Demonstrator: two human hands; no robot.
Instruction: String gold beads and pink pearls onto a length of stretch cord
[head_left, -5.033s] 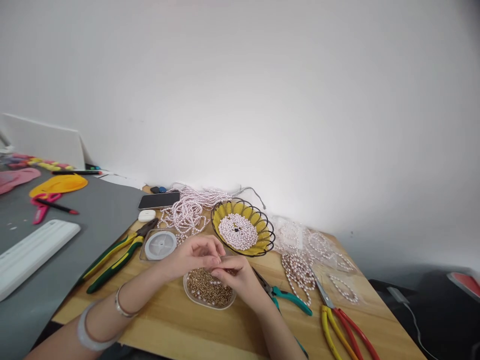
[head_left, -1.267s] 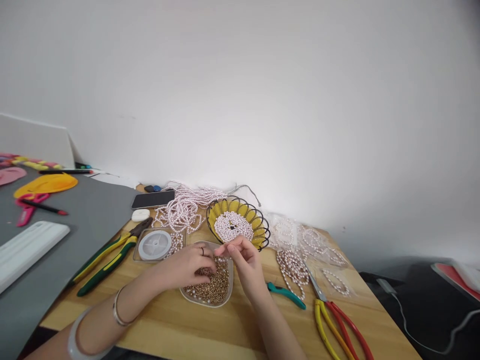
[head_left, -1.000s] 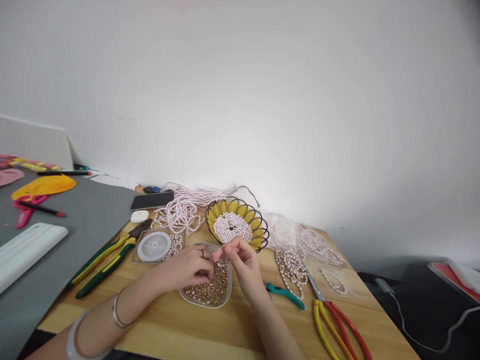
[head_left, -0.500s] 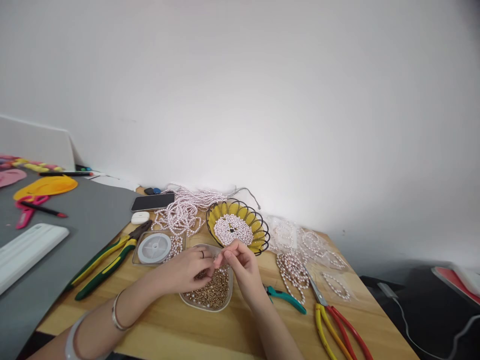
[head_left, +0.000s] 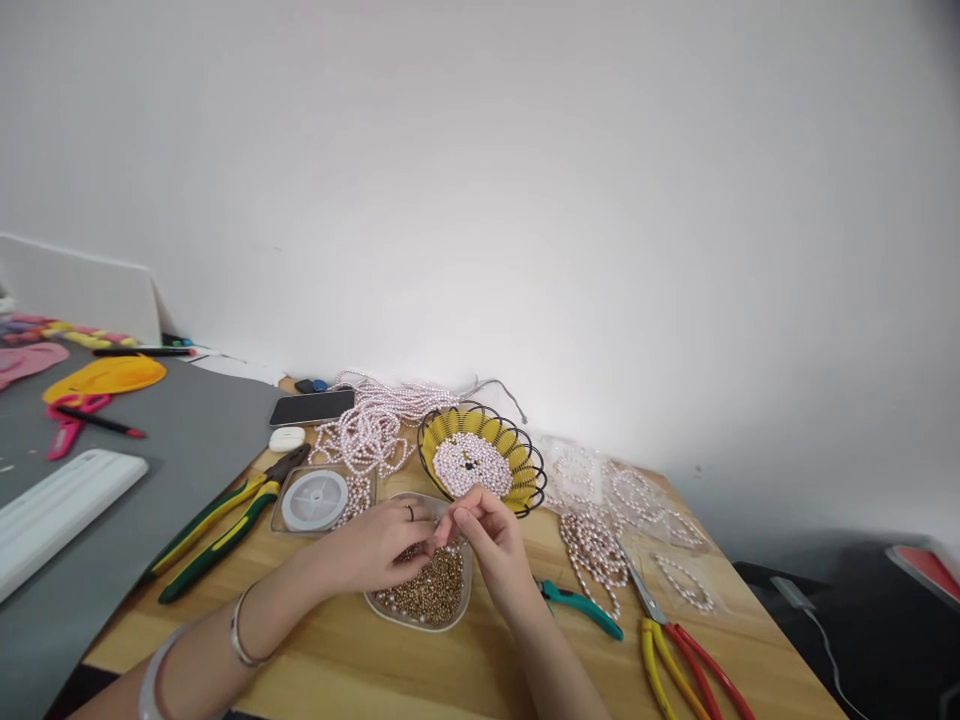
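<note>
My left hand (head_left: 382, 545) and my right hand (head_left: 487, 535) meet fingertip to fingertip above a clear dish of small gold beads (head_left: 431, 600) on the wooden table (head_left: 375, 660). Both hands are pinched closed on something too small to make out. The left hand wears a ring, with two bangles on that wrist. Just behind the hands stands a black wire basket with a yellow liner (head_left: 517, 460) holding loose pale pink pearls.
Green-yellow pliers (head_left: 221, 520) and a thread spool in a clear box (head_left: 313, 498) lie left of the dish. Pearl strands (head_left: 367, 425), a phone (head_left: 311, 407), teal pliers (head_left: 581, 605), red-yellow scissors (head_left: 675, 650) and bagged pearl loops (head_left: 637, 495) surround it. A grey mat (head_left: 150, 450) lies left.
Five seconds ago the hands pinched lower over the dish. The left hand then dipped into the gold beads while the right rose; now both fingertips meet again above the dish.
</note>
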